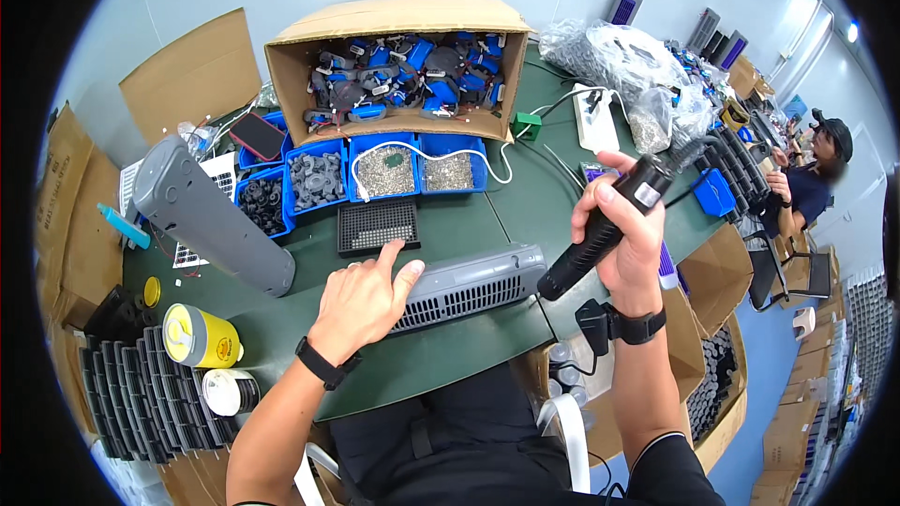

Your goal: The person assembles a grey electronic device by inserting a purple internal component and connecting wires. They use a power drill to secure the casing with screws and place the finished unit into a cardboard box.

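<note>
My right hand (630,234) is wrapped around a black electric screwdriver (600,245), which slants down to the left. Its lower end is at the right end of a grey plastic housing (478,286) with rows of vent slots, lying on the green table. Over the left end of that housing rests my left hand (366,300), index finger and thumb spread apart; the other fingers are partly hidden. Just beyond the left hand sits a black grid tray (378,227). A second, longer grey housing (216,215) stands tilted at the left.
Blue bins (319,178) of screws and small grey parts line the table's far side. Behind them, a cardboard box (398,16) holds blue and grey parts. A yellow cup (200,335) stands near left. Open cartons (717,272) flank my right arm. Another person (808,178) sits far right.
</note>
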`<state>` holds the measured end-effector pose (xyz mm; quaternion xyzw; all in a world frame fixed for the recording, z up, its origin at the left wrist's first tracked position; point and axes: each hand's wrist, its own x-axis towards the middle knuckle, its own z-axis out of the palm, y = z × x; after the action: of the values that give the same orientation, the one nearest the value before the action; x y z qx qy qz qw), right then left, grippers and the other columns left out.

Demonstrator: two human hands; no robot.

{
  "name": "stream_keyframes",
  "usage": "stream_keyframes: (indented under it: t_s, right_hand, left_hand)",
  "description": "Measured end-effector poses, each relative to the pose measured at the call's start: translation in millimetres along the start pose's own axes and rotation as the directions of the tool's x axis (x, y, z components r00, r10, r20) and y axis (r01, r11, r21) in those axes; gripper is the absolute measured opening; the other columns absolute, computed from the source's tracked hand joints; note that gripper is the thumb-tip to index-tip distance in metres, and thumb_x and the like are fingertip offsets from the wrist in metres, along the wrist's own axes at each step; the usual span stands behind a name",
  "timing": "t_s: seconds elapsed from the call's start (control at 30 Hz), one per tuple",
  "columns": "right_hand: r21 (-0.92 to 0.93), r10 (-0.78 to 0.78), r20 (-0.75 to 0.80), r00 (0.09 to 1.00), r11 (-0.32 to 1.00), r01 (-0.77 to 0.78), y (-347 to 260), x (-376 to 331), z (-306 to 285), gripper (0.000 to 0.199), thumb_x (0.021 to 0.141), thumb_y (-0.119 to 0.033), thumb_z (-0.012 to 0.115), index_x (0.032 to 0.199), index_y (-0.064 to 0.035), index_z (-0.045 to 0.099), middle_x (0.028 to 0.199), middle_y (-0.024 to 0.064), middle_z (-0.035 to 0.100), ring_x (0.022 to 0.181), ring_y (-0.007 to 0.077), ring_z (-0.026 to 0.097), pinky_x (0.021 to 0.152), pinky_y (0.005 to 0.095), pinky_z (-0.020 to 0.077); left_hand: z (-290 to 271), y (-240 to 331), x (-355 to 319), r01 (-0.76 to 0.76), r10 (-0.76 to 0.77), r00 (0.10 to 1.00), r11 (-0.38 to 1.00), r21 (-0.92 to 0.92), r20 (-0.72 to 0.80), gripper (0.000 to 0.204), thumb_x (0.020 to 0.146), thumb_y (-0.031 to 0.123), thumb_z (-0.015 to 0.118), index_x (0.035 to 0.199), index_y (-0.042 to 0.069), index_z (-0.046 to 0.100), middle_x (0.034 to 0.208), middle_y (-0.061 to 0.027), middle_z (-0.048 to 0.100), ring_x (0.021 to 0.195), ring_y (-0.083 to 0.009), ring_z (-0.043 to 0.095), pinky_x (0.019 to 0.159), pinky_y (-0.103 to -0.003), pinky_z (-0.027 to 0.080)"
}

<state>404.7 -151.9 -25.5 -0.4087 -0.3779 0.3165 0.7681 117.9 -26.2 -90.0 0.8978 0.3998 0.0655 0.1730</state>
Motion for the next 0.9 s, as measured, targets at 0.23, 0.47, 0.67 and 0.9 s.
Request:
stream_keyframes:
  t_s: [0.23, 0.47, 0.67, 0.9]
  right_hand:
    - [-0.131, -0.279, -0.033, 0.960, 0.953, 0.272, 14, -23, 10, 0.033, 0.093, 0.003, 0.071, 0.124, 0.0058, 0.058, 0.083, 0.0125, 0.070, 0.066, 0.0184, 0.069, 0.059, 0.0317, 0.0571]
    - [-0.300, -0.392, -0.006, 0.920, 0.878, 0.373, 32, -53, 24, 0.039, 0.089, 0.013, 0.069, 0.125, 0.0034, 0.056, 0.084, 0.0119, 0.070, 0.071, 0.0144, 0.068, 0.064, 0.0268, 0.0552]
    - [-0.357, -0.051, -0.098, 0.994, 0.934, 0.013, 21, -20, 44, 0.033, 0.091, -0.003, 0.082, 0.119, -0.0001, 0.065, 0.082, -0.0002, 0.069, 0.071, 0.0058, 0.062, 0.065, 0.0231, 0.0499]
    - [-0.402, -0.327, 0.164, 0.931, 0.839, 0.366, 43, -37, 31, 0.038, 0.091, -0.005, 0.083, 0.123, -0.0005, 0.062, 0.086, 0.0019, 0.072, 0.071, 0.0068, 0.064, 0.065, 0.0227, 0.0505]
  left_hand:
    - [-1, 1, -1, 0.005, -0.005, 1.000, 1.000, -0.001, 0.008, 0.058, 0.112, 0.052, 0.040, 0.140, 0.006, 0.059, 0.092, -0.0264, 0.075, 0.091, -0.0472, 0.072, 0.082, -0.055, 0.056]
    - [-2, 3, -2, 0.013, -0.013, 1.000, 1.000, 0.004, 0.012, 0.058, 0.112, 0.053, 0.039, 0.139, 0.006, 0.061, 0.092, -0.0265, 0.075, 0.092, -0.0470, 0.072, 0.082, -0.056, 0.055]
    - [-2, 2, -3, 0.015, -0.015, 1.000, 1.000, 0.002, -0.003, 0.056, 0.112, 0.052, 0.040, 0.136, 0.008, 0.064, 0.093, -0.0258, 0.076, 0.093, -0.0464, 0.072, 0.082, -0.056, 0.055]
    - [-1, 5, -3, 0.001, 0.000, 1.000, 1.000, 0.011, -0.007, 0.053, 0.112, 0.050, 0.041, 0.132, 0.008, 0.067, 0.094, -0.0249, 0.076, 0.092, -0.0452, 0.073, 0.082, -0.056, 0.055]
